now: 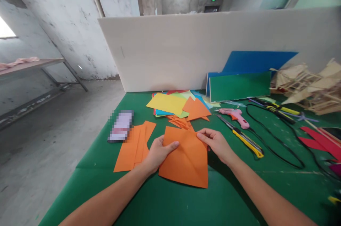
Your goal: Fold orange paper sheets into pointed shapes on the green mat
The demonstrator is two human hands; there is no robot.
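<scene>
An orange paper sheet (pixel 186 160) with fold creases lies on the green table cover (pixel 165 204). My left hand (pixel 157 153) grips its left edge, thumb on top and fingers under the paper. My right hand (pixel 217 142) pinches the sheet's upper right corner between thumb and fingers. Left of the sheet lie orange paper strips (pixel 133 146). Behind it sit folded orange pieces (pixel 195 109) on a stack of coloured papers (pixel 167 103).
A blurred-out flat object (pixel 121 126) lies at the left. A pink glue gun (pixel 236 115), a yellow utility knife (pixel 246 139) and a black cable (pixel 277 141) lie to the right. Green and blue boards (pixel 239 86) lean on a white partition (pixel 186 48). Wooden models (pixel 309 86) and red cutouts (pixel 319 141) sit far right.
</scene>
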